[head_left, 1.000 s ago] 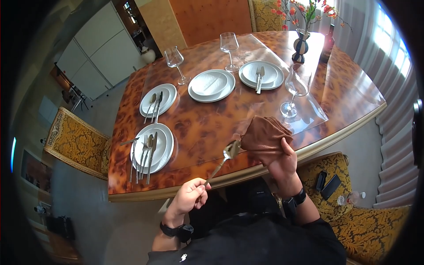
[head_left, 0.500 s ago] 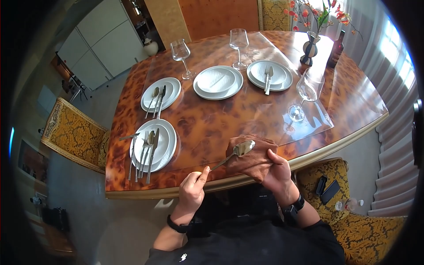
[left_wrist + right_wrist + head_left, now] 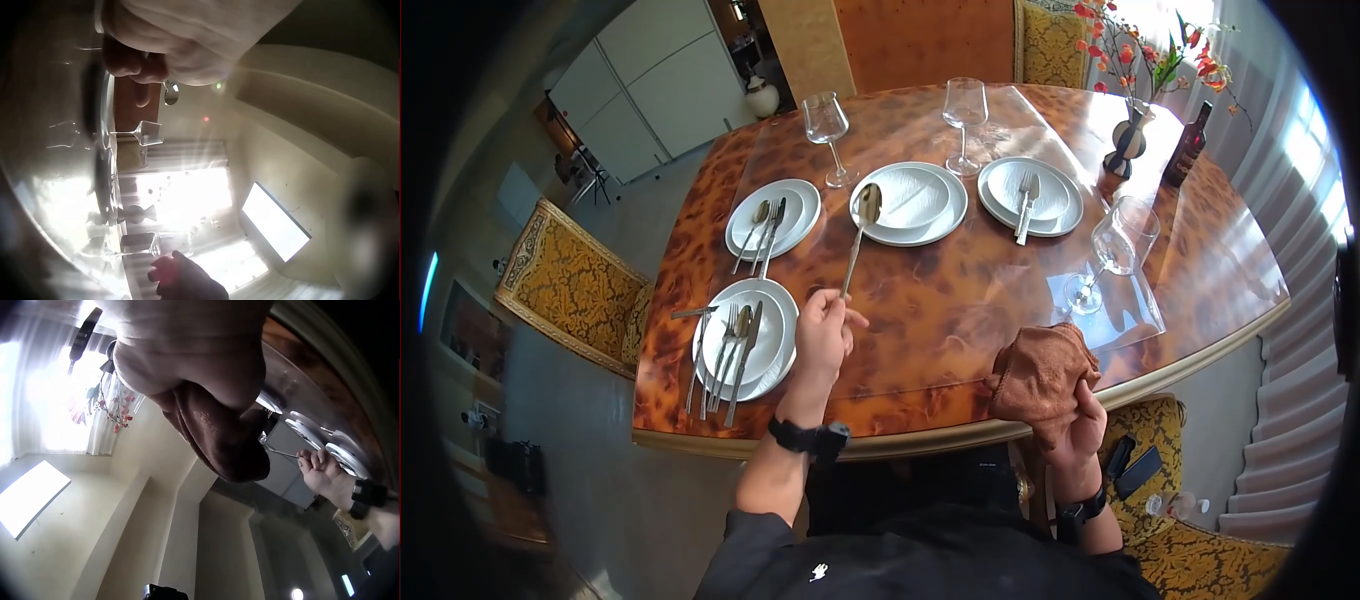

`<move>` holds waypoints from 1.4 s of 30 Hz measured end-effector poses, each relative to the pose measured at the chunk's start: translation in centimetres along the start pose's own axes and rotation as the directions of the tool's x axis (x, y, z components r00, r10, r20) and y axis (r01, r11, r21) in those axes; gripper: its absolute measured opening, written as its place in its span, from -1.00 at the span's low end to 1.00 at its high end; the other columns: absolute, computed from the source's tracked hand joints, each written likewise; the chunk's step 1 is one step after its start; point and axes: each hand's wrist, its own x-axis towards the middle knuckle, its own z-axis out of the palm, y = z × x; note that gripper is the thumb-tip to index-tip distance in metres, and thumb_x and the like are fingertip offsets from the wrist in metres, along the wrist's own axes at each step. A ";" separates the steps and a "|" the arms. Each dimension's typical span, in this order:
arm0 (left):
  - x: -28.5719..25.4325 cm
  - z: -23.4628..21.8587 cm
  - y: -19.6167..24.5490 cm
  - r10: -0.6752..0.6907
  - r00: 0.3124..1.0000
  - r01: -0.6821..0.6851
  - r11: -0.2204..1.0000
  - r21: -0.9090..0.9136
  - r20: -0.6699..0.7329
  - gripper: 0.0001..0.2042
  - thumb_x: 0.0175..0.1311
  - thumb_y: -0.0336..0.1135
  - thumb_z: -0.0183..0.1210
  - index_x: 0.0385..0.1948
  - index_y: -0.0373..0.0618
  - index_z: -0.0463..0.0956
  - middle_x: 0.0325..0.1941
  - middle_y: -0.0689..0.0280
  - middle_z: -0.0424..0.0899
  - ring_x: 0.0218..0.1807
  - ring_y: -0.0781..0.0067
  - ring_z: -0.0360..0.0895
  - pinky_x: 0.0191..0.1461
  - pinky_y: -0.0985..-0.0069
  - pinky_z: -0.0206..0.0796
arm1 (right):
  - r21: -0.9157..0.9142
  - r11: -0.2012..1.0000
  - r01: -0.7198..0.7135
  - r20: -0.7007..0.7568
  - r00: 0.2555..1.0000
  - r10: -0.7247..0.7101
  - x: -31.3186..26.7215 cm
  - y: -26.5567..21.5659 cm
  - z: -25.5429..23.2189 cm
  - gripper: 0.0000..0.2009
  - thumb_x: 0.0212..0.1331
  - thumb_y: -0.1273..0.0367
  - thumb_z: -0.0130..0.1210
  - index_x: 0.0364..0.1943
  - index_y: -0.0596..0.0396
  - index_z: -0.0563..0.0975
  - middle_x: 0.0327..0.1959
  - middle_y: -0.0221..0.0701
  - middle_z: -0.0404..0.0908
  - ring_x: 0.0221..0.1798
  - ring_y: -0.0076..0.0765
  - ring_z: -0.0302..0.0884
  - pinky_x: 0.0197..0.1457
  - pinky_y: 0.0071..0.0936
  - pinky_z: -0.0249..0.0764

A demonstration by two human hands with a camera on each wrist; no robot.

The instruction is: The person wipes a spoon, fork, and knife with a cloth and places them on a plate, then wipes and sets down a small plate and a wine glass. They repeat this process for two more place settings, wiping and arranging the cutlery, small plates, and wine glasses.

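My left hand (image 3: 824,335) pinches a spoon (image 3: 868,205) by the end of its handle, the bowl pointing away over the table. In the head view the spoon's bowl overlaps the left edge of the middle stacked plates (image 3: 920,195). My right hand (image 3: 1080,430) grips a bunched brown cloth (image 3: 1045,375) above the table's front edge. The right wrist view shows the cloth (image 3: 219,434) hanging from the fingers, with the left hand (image 3: 322,472) and spoon beyond it.
Stacked plates (image 3: 785,370) with forks, spoons and knives stand at the left, more plates (image 3: 810,215) behind. Cutlery lies on the right-hand plates (image 3: 1075,205). Wine glasses (image 3: 1122,240), a vase (image 3: 1128,140) and a bottle (image 3: 1188,145) stand around. A patterned chair (image 3: 570,285) is at the left.
The spoon has left the cloth and moved forward and left with my left hand, its bowl now over the plates. My right hand has shifted right and slightly down with the cloth.
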 end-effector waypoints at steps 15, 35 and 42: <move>15.2 6.0 -1.3 -0.362 0.932 0.363 0.931 0.041 -0.027 -0.93 0.48 -0.38 -0.19 -0.18 -0.09 0.28 -0.36 0.07 0.66 -0.68 0.64 0.18 -0.65 0.61 0.05 | -0.114 0.976 0.184 -0.124 0.972 -0.197 -3.2 -2.4 -4.3 -0.48 0.36 0.26 -0.12 0.36 0.15 0.19 0.40 -0.09 0.22 0.43 0.12 0.16 0.46 0.21 0.08; 13.9 5.8 -3.6 -0.190 0.974 0.220 0.931 0.292 -0.126 -0.58 0.43 -0.16 0.01 0.17 -0.23 0.22 -0.44 0.19 0.63 -0.65 0.56 0.42 -0.61 0.56 0.28 | -0.127 0.975 0.185 -0.148 0.968 -0.203 -3.0 -3.8 -4.4 -0.47 0.33 0.29 -0.09 0.36 0.16 0.19 0.38 -0.10 0.25 0.43 0.08 0.19 0.47 0.15 0.10; 11.4 5.3 -3.5 0.291 0.924 -0.054 0.742 0.668 -0.249 -0.52 0.38 -0.15 0.06 0.10 -0.43 0.28 -0.36 0.21 0.54 -0.42 0.40 0.53 -0.31 0.45 0.38 | -0.146 0.976 0.164 -0.174 0.966 -0.189 -2.5 -5.0 -4.6 -0.48 0.31 0.30 -0.07 0.33 0.16 0.23 0.34 -0.11 0.32 0.37 0.07 0.28 0.44 0.14 0.17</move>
